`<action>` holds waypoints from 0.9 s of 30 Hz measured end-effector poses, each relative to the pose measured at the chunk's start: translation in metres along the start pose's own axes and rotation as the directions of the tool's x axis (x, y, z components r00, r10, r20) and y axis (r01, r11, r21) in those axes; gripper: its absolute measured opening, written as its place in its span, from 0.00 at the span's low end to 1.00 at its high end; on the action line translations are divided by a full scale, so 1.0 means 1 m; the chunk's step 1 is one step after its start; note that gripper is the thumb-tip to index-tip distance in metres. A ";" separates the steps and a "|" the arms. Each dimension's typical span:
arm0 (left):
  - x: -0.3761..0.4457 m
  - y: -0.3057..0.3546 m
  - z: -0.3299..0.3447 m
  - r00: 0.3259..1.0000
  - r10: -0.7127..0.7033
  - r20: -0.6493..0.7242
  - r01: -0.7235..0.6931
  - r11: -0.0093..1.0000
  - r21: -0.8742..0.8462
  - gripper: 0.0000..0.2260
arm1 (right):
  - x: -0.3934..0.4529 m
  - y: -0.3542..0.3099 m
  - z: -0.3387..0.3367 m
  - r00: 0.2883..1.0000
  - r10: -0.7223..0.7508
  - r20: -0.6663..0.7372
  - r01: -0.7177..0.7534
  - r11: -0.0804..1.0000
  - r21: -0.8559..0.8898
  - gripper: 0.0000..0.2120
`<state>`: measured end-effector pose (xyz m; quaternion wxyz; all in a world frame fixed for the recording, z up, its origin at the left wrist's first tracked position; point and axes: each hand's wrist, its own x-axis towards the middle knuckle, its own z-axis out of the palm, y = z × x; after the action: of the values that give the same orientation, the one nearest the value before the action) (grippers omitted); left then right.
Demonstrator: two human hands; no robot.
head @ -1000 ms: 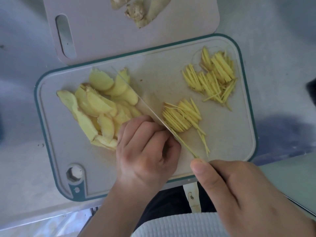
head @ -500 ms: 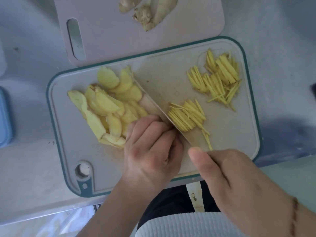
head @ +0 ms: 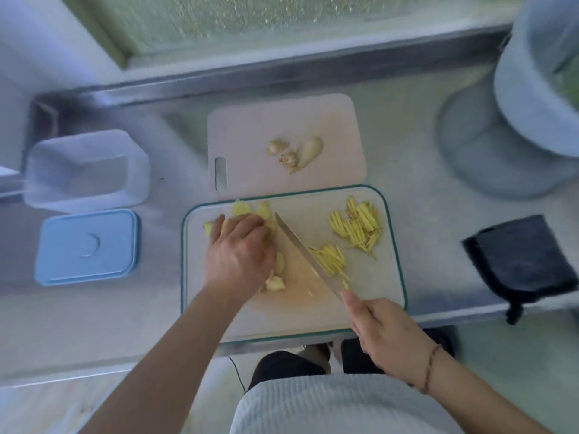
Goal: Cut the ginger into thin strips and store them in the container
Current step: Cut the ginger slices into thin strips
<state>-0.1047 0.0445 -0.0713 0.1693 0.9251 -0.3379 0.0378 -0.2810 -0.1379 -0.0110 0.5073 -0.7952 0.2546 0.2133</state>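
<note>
Two hands are engaged: a knife (head: 308,261) is gripped by its handle in the right hand (head: 387,335), blade tip resting on the green-rimmed cutting board (head: 390,277); ginger slices (head: 275,281) are covered by the left hand (head: 239,255), fingers curled down. Ginger strips (head: 357,228) are heaped right of the blade. Far left, an open container (head: 86,170) is placed behind its blue lid (head: 86,247). Ginger trimmings (head: 294,153) are kept on a pink board (head: 250,136).

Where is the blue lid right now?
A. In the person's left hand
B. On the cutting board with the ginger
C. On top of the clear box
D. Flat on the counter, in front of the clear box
D: the blue lid lies flat on the counter, just in front of the open clear box, whose top is uncovered.
</note>
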 end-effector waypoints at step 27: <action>-0.013 0.025 -0.017 0.988 -0.052 -0.146 0.031 0.989 -0.143 0.12 | 0.033 -0.008 -0.094 0.923 0.210 0.324 -0.264 0.955 0.134 0.28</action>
<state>-0.1303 0.0402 -0.0509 0.2596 0.9123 -0.3066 0.0794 -0.2429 -0.2275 0.0116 0.5786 -0.6682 0.2852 0.3706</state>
